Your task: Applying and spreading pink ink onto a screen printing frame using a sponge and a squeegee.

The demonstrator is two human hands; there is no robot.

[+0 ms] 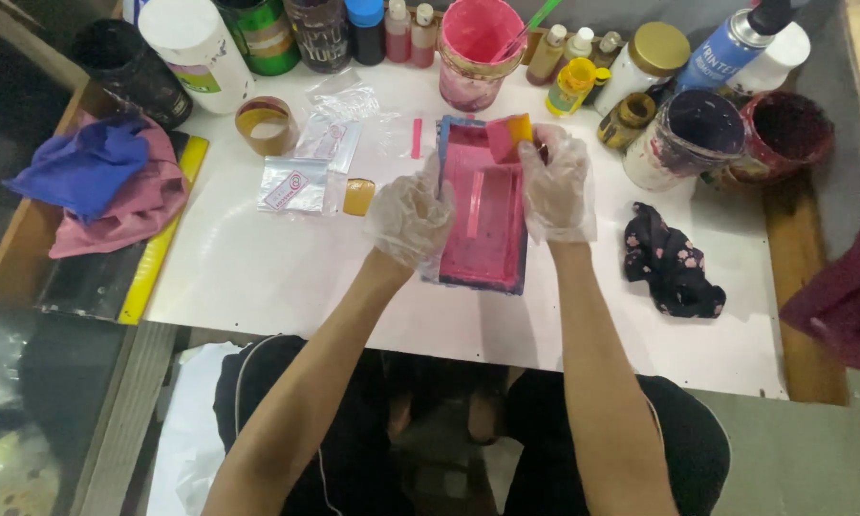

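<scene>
- The gloved left hand (409,215) grips the left edge of the rectangular pink-inked printing frame (487,215), which lies mid-desk.
- The gloved right hand (556,182) is closed on a small yellow-and-pink squeegee block (509,137) at the frame's top.
- Judged best: hold the frame steady and keep the block's edge flat with even pressure.
- Counted on the white desk (258,277): one frame, one block, two clear plastic sachets (293,183), one dark floral cloth (672,260).
</scene>
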